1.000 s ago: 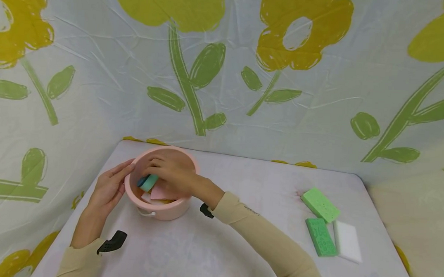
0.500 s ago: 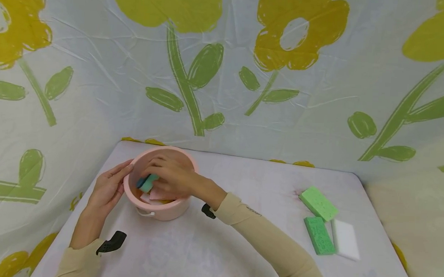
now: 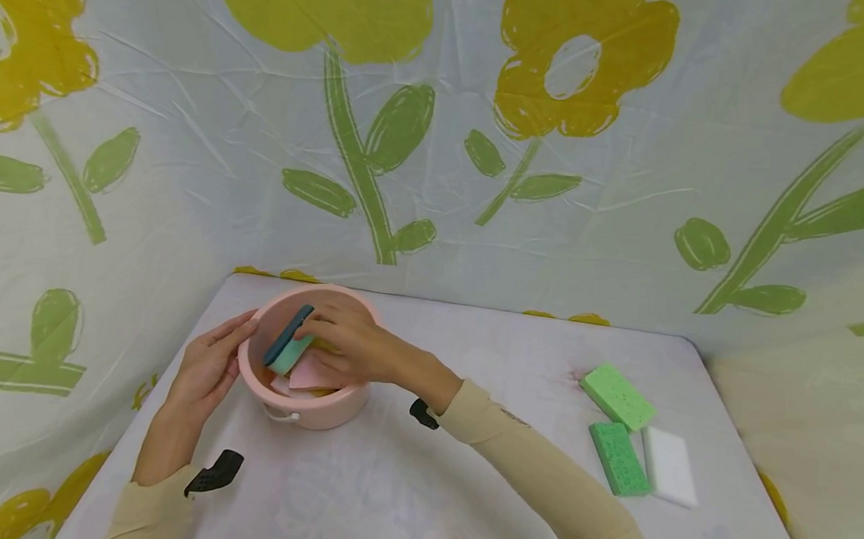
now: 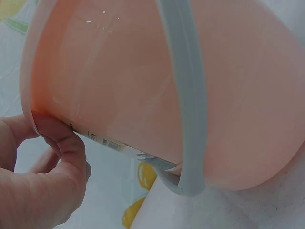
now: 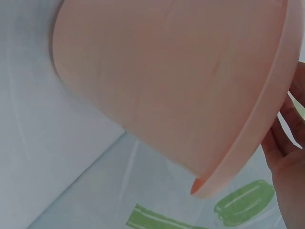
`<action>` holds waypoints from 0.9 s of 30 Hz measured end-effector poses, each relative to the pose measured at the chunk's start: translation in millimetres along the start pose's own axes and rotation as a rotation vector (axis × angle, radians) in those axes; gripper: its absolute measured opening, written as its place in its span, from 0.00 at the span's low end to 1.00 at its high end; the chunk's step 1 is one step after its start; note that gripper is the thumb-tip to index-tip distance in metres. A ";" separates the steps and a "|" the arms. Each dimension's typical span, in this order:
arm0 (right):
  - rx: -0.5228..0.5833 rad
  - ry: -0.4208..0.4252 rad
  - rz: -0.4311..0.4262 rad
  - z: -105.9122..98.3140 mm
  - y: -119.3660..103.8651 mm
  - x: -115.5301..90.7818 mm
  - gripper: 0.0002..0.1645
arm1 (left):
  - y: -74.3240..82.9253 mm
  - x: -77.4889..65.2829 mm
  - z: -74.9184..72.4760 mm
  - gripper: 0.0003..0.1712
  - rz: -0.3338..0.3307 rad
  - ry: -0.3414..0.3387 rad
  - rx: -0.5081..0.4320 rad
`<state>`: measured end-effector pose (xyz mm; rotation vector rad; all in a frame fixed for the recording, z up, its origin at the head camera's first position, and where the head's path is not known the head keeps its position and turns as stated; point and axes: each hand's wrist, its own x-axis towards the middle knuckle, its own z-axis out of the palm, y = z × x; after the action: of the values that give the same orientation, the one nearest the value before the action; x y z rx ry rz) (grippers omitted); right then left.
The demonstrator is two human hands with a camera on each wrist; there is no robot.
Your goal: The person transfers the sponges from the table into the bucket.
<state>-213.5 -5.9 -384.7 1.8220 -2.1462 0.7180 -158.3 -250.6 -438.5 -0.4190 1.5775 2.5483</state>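
The right grip (image 3: pixel 345 338) is down in the pink bucket (image 3: pixel 324 413), fingers clamped on a blue-and-mint sponge (image 3: pixel 288 348) that's sitting tilted just left of it, with a pink piece (image 3: pixel 311 374) right below. Left grip (image 3: pixel 209 364) is pinching the bucket's rim, and way off to the right of both, a light green sponge (image 3: pixel 618 397), a darker green sponge (image 3: pixel 619 459) and a white block (image 3: pixel 669 466) lie bunched up on the table (image 3: pixel 472 336).

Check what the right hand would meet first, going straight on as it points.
The right hand holds the mint-and-blue sponge; straight on, they would probably meet the left inner wall of the pink bucket first, though depth is unclear.
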 end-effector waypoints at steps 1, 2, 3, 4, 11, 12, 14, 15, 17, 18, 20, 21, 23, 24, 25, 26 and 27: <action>0.018 -0.001 -0.008 -2.2 -0.4 -1.8 0.11 | 0.1 0.1 0.1 0.32 -0.001 0.002 0.002; 0.028 -0.004 -0.018 -4.2 -0.4 -3.5 0.10 | 0.1 0.1 0.1 0.33 -0.003 0.003 0.003; 0.034 -0.005 -0.029 -6.2 -0.3 -5.1 0.10 | 0.1 0.2 0.0 0.33 -0.003 0.003 0.002; 0.031 -0.003 -0.039 -8.2 -0.1 -6.9 0.10 | 0.0 0.1 -0.2 0.33 -0.003 0.004 0.003; 0.077 -0.018 0.017 -19.0 -0.2 -21.5 0.12 | -0.7 0.2 -1.9 0.33 0.021 -0.009 0.017; 0.084 -0.026 0.040 -19.9 -0.5 -24.0 0.14 | -0.8 -0.1 -1.7 0.34 0.019 -0.006 0.021; 0.084 -0.051 0.097 -22.3 -1.2 -29.1 0.15 | -1.0 -0.4 -1.1 0.34 0.014 0.000 0.030; 0.080 -0.062 0.124 -23.7 -1.8 -31.4 0.16 | -1.0 -0.5 -0.6 0.35 0.010 0.004 0.033; 0.081 -0.072 0.171 -26.7 -2.8 -36.2 0.16 | -0.9 -0.7 -0.1 0.35 0.004 0.011 0.037; 0.091 -0.075 0.192 -28.9 -3.9 -38.7 0.16 | -1.0 -0.8 0.0 0.36 0.002 0.013 0.040; 0.109 -0.074 0.217 -32.1 -4.2 -42.9 0.16 | -1.0 -0.9 0.2 0.37 0.000 0.011 0.040; 0.122 -0.065 0.222 -33.5 -4.5 -44.7 0.16 | -1.1 -0.9 0.2 0.37 0.000 0.010 0.040; 0.143 -0.049 0.223 -36.1 -4.8 -48.7 0.17 | -1.6 -0.8 0.1 0.37 0.003 0.004 0.038; 0.149 -0.042 0.226 -37.2 -4.7 -51.0 0.17 | -1.7 -0.9 0.2 0.37 0.004 0.002 0.037; 0.149 -0.032 0.227 -38.2 -4.4 -53.2 0.17 | -1.8 -0.8 0.2 0.36 0.008 -0.001 0.034; 0.149 -0.028 0.231 -39.4 -4.4 -55.6 0.17 | -2.0 -0.9 0.2 0.35 0.012 -0.004 0.031; 0.148 -0.021 0.233 -40.4 -4.2 -57.7 0.17 | -2.1 -0.9 0.2 0.33 0.018 -0.008 0.028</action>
<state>-203.4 63.5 -377.0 1.6683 -2.4042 0.9358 -156.9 -249.5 -439.9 -0.3927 1.6192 2.5348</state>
